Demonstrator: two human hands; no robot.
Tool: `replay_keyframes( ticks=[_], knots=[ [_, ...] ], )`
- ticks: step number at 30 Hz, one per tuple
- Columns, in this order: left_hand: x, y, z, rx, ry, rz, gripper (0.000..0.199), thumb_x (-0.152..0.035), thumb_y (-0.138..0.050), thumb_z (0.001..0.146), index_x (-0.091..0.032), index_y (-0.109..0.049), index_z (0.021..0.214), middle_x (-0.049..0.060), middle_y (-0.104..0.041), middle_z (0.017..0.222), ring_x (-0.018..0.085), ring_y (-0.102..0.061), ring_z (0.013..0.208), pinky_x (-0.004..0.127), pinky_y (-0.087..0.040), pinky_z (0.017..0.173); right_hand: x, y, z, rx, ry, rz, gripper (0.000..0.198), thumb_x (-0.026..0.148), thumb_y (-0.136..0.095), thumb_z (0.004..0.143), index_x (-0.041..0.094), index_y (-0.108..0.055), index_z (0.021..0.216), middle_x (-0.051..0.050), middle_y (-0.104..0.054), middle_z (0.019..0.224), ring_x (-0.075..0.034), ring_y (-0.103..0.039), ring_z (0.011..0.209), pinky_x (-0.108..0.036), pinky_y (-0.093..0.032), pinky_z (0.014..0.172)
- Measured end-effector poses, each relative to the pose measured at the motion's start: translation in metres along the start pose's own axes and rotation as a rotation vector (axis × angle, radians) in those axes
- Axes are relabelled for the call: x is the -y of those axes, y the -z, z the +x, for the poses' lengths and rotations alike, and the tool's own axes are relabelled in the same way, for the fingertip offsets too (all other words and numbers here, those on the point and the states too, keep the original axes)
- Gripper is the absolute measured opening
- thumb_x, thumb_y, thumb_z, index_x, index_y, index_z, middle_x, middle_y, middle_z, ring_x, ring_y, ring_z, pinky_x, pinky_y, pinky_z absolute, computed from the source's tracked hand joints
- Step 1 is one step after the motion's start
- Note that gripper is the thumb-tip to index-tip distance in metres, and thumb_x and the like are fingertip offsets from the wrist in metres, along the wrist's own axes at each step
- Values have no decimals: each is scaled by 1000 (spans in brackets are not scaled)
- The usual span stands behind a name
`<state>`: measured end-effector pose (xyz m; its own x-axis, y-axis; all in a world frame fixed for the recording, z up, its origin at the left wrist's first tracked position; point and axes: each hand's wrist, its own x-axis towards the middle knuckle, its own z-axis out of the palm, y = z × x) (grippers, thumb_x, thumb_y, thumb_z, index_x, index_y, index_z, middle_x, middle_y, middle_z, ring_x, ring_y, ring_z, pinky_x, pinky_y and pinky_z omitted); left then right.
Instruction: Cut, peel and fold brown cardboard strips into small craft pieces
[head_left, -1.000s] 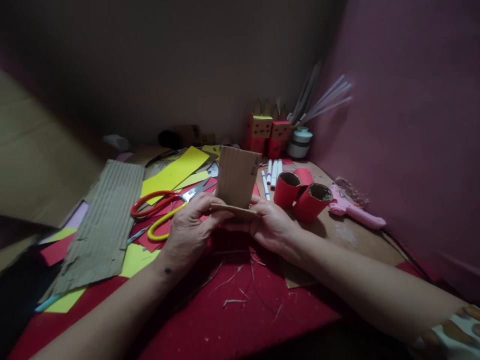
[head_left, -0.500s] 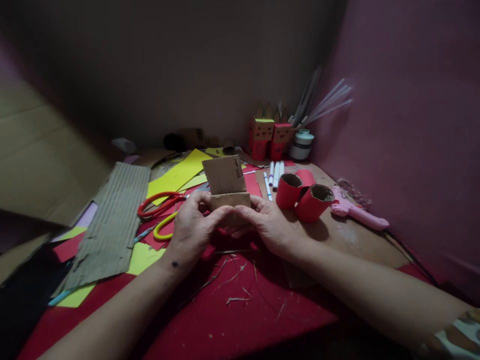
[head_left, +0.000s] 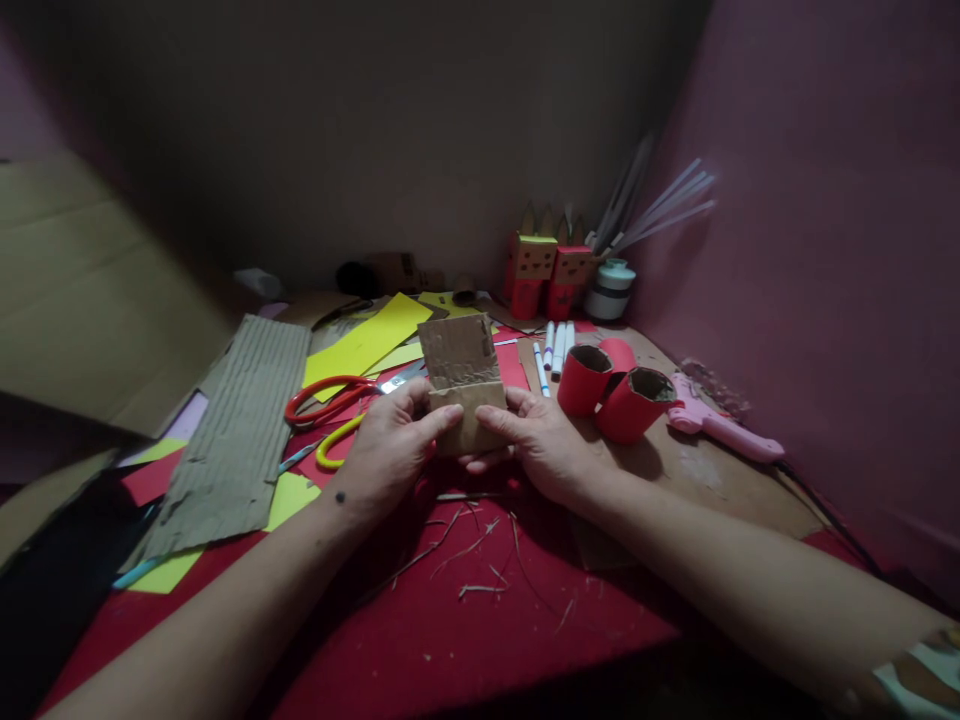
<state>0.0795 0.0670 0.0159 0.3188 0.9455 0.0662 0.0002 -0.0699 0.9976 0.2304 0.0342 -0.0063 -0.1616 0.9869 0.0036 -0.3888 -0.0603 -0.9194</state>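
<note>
Between my two hands is a folded piece of brown cardboard [head_left: 461,350], its back flap standing up and its front panel facing me. My left hand [head_left: 394,435] pinches its left side, thumb on the front panel. The right side is gripped by my right hand [head_left: 536,435], thumb also on the front and fingers behind and below. Just left of my left hand lie scissors with a red handle loop [head_left: 311,402] and a yellow one, partly hidden by that hand. Red-covered cardboard tubes [head_left: 634,405] stand to the right of my right hand.
A corrugated cardboard strip [head_left: 225,440] lies left over coloured paper. Yellow paper [head_left: 367,345], several markers [head_left: 559,350], two box figures [head_left: 534,265] and a jar [head_left: 611,290] holding clear sticks are behind. A pink glue gun [head_left: 724,430] rests right. Thin scraps [head_left: 480,592] litter the red surface [head_left: 420,640].
My thumbs have moved apart on the front panel, which now shows more of its face. The whole view has shifted slightly, with things appearing a little farther right.
</note>
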Motion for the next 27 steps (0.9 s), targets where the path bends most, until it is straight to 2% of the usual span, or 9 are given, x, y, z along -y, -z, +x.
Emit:
replay_keyframes(
  ticks=[5, 10, 15, 18, 20, 23, 27],
  knots=[
    [2, 0, 1, 11, 5, 20, 20, -29, -70, 68, -17, -59, 79, 0, -64, 74, 17, -59, 69, 28, -46, 63, 1, 4, 1, -1, -6, -24, 35, 33, -69, 74, 17, -58, 104, -6, -70, 84, -14, -65, 56, -27, -56, 52],
    [5, -2, -1, 40, -23, 29, 20, -28, -69, 69, -16, -59, 81, -1, -62, 73, 16, -59, 69, 28, -46, 63, 7, 4, 2, -9, 26, -90, 28, 38, -67, 77, 15, -62, 92, -3, -66, 68, -13, -60, 49, -23, -49, 43],
    [5, -5, -1, 30, -74, -6, 22, -26, -72, 67, -16, -53, 71, -2, -60, 69, 11, -56, 65, 23, -45, 61, 8, 2, 2, -44, 160, -40, 19, 30, -69, 76, 16, -66, 89, -2, -70, 78, -12, -64, 67, -26, -52, 67],
    [4, -5, -1, -6, -28, -75, 31, -27, -76, 63, -18, -51, 81, -3, -62, 70, 11, -58, 61, 23, -47, 57, 8, 2, 3, -112, 224, -34, 18, 31, -70, 75, 18, -67, 88, -1, -71, 78, -12, -64, 67, -28, -52, 71],
    [3, -5, -2, 100, 79, -56, 35, -31, -75, 66, -18, -53, 89, -2, -63, 67, 12, -59, 53, 24, -46, 50, 8, 1, 3, -151, 247, -42, 19, 31, -70, 74, 19, -67, 88, 0, -71, 77, -12, -63, 66, -29, -52, 69],
    [1, -4, -4, 268, 181, 47, 24, -35, -69, 71, -16, -57, 82, -1, -60, 55, 11, -53, 41, 22, -40, 38, 8, 1, 1, -137, 229, -43, 18, 31, -70, 75, 19, -67, 87, 0, -70, 76, -12, -62, 62, -30, -52, 65],
    [-2, -3, -7, 243, 168, 94, 17, -30, -68, 71, -17, -57, 69, -3, -58, 49, 9, -48, 36, 19, -34, 34, 9, 4, 1, -107, 182, -24, 18, 30, -72, 73, 18, -68, 86, -1, -70, 75, -13, -63, 63, -30, -51, 65]
  ],
)
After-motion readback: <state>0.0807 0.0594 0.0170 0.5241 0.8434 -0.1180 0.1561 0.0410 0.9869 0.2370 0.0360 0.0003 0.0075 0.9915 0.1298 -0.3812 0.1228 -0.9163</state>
